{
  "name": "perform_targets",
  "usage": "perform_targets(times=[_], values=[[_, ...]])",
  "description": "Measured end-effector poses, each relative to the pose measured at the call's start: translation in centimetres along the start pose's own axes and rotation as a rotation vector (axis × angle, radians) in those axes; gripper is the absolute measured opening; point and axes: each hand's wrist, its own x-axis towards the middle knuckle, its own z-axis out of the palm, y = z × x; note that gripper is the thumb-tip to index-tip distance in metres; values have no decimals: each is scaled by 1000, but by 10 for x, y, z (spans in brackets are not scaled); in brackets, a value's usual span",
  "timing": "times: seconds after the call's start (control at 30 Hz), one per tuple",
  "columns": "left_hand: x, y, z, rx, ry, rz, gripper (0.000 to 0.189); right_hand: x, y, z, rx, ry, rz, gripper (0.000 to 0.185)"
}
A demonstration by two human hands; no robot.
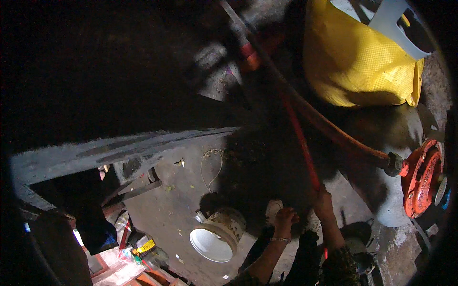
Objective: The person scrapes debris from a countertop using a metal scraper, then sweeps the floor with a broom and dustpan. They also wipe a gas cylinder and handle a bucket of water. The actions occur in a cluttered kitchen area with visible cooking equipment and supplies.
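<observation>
My right hand (323,203) is wrapped around a thin red pole (303,146). The pole slants up into deep shadow, and a short red end shows below my forearm. To the left of it my left hand (286,218) hangs in front of my shoe (273,209), with its fingers loosely curled and apart. Nothing shows in it, and a bracelet circles its wrist. Beyond the pole a curved hose (340,134) runs to a red cast-metal regulator (420,182) on a grey cylinder (391,214). Dark blur hides the pole's far end.
A stained bucket (230,223) stands left of my feet. At upper right is a yellow woven sack (379,60) with a whitish plastic handle (390,21). A grey-edged dark surface (118,144) spans the left. A wire loop (212,169) lies on the concrete floor (157,214).
</observation>
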Motion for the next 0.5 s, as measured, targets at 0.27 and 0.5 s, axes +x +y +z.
perform_targets(times=[0.27, 0.5], values=[[2, 2, -14, -136, -116, 3, 27, -8, -22, -20, 105, 101, -74, 17], [-9, 2, 1, -26, -78, 13, 23, 83, -94, 17, 436, 255, -400, 28]])
